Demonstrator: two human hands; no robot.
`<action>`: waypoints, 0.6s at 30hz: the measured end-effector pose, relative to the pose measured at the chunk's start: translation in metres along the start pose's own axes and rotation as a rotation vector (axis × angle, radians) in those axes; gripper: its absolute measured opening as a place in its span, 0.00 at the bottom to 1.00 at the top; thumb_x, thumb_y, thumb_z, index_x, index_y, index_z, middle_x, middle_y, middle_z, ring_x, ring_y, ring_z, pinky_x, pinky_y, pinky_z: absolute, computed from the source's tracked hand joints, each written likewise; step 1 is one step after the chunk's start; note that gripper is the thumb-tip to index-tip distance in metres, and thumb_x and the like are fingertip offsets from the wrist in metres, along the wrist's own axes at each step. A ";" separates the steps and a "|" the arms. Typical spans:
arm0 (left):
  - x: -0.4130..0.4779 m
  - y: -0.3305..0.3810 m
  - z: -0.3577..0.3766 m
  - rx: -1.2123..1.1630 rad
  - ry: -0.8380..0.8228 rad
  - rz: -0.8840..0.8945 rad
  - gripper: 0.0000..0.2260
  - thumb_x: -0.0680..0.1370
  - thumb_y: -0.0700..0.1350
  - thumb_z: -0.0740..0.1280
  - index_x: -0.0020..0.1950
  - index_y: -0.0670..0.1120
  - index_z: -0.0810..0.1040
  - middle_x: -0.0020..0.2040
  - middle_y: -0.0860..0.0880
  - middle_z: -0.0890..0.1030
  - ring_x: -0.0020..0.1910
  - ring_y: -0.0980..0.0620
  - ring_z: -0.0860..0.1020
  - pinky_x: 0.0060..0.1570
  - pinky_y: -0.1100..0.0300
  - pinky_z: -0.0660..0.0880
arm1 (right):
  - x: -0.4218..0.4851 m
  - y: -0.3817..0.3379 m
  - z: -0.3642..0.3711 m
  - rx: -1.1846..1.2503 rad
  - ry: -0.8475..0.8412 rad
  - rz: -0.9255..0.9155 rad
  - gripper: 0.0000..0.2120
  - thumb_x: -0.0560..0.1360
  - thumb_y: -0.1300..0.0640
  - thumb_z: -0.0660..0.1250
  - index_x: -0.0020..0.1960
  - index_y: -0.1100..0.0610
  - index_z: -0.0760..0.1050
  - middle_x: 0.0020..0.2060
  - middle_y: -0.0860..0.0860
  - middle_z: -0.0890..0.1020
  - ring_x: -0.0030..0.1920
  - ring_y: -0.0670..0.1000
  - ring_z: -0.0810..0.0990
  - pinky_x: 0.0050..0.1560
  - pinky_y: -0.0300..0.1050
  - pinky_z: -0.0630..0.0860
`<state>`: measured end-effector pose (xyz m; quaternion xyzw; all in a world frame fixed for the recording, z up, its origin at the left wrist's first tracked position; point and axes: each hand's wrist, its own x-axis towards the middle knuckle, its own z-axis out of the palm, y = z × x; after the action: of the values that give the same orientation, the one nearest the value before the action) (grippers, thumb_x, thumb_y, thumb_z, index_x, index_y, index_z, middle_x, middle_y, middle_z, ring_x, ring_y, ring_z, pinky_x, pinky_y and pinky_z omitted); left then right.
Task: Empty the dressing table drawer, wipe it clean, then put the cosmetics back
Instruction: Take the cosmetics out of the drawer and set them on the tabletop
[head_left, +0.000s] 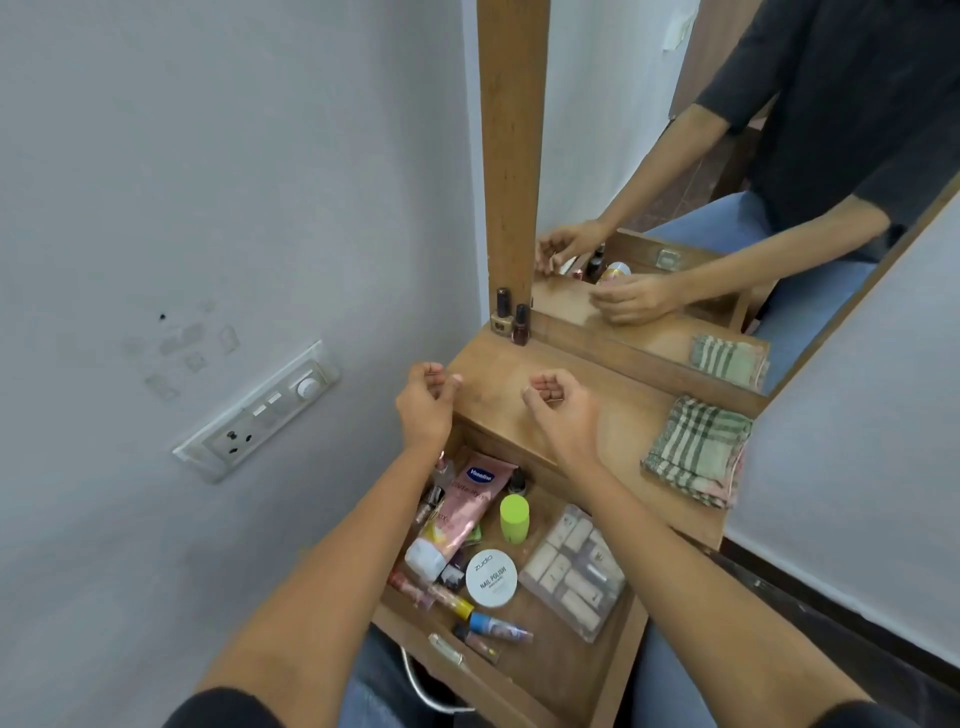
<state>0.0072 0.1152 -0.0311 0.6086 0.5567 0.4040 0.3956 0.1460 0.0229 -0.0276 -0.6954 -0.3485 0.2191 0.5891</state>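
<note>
The wooden drawer (582, 670) is pulled out below the dressing table top (613, 415). Inside lie a pink Vaseline tube (457, 512), a lime green bottle (514, 518), a round white nail polish tin (491, 578), a clear box of press-on nails (574, 569) and several small tubes (498, 626). Two nail polish bottles (511, 317) stand on the top at the back left corner. My left hand (426, 402) and my right hand (563, 410) hover over the table top with fingers curled and nothing in them.
A folded checked cloth (696, 449) lies on the right side of the table top. A mirror (701, 171) with a wooden frame stands behind. A wall switchboard (254, 415) is on the left. The grey wall is close on the right.
</note>
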 end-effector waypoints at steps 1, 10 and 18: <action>-0.006 -0.005 -0.006 0.004 -0.001 0.014 0.13 0.75 0.44 0.70 0.57 0.40 0.75 0.46 0.46 0.80 0.44 0.51 0.77 0.48 0.58 0.75 | -0.012 0.000 -0.001 -0.021 -0.038 -0.025 0.04 0.72 0.65 0.69 0.47 0.60 0.79 0.36 0.49 0.79 0.34 0.40 0.75 0.39 0.31 0.72; -0.044 -0.041 -0.045 0.329 -0.286 0.047 0.16 0.72 0.45 0.74 0.57 0.45 0.77 0.49 0.51 0.79 0.49 0.53 0.78 0.51 0.58 0.75 | -0.066 0.007 0.024 -0.737 -0.473 -0.263 0.10 0.74 0.63 0.63 0.54 0.57 0.77 0.50 0.53 0.80 0.49 0.55 0.79 0.47 0.49 0.76; -0.050 -0.040 -0.050 0.737 -0.447 0.188 0.19 0.70 0.41 0.74 0.58 0.47 0.75 0.54 0.46 0.79 0.52 0.46 0.78 0.45 0.54 0.75 | -0.071 -0.006 0.020 -1.228 -0.478 -0.119 0.11 0.77 0.68 0.60 0.57 0.60 0.75 0.54 0.57 0.80 0.55 0.59 0.80 0.50 0.49 0.76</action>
<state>-0.0565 0.0697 -0.0532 0.8294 0.5066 0.0711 0.2243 0.0831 -0.0164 -0.0340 -0.8166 -0.5691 0.0961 0.0031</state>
